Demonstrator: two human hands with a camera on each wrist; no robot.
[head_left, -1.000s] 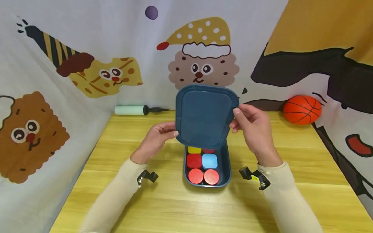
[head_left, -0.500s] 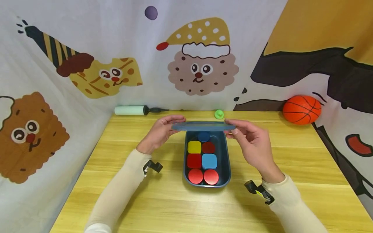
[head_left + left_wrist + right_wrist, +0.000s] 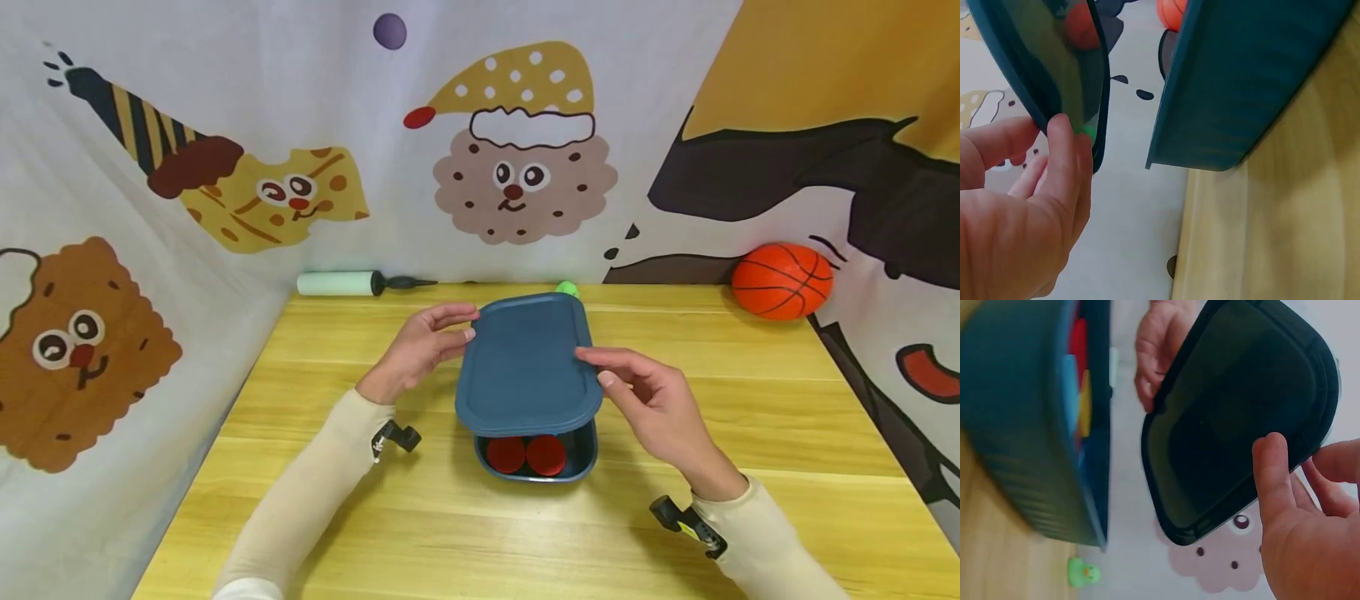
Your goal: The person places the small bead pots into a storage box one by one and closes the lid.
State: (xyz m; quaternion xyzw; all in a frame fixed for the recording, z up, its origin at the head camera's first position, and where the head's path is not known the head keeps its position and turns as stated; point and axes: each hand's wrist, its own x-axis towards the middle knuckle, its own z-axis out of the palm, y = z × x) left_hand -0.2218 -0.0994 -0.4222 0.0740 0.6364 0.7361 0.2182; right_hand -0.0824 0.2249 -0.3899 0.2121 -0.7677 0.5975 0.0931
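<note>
A dark blue lid [image 3: 528, 362] hangs tilted over a box of the same colour [image 3: 536, 479], apart from its rim in both wrist views. My left hand [image 3: 420, 346] pinches the lid's left edge between thumb and fingers. At the opposite edge my right hand [image 3: 656, 408] holds it, fingertips under the lid in the right wrist view. Two round red pieces [image 3: 546, 455] show at the box's near end in the head view. Past the rim, the right wrist view catches a light blue piece [image 3: 1070, 394] and a yellow piece [image 3: 1085, 403]; the lid hides the others from above.
At the back of the wooden table [image 3: 360, 517] lies a pale green hand pump [image 3: 341, 283]. A green rubber duck [image 3: 1082, 572] sits behind the box, partly covered by the lid in the head view. An orange toy basketball [image 3: 782, 282] rests at the back right, by the printed cloth.
The lid has swung from upright, through edge-on, to nearly flat with its top facing up, and now covers most of the box from above. Both hands kept hold and the right came nearer.
</note>
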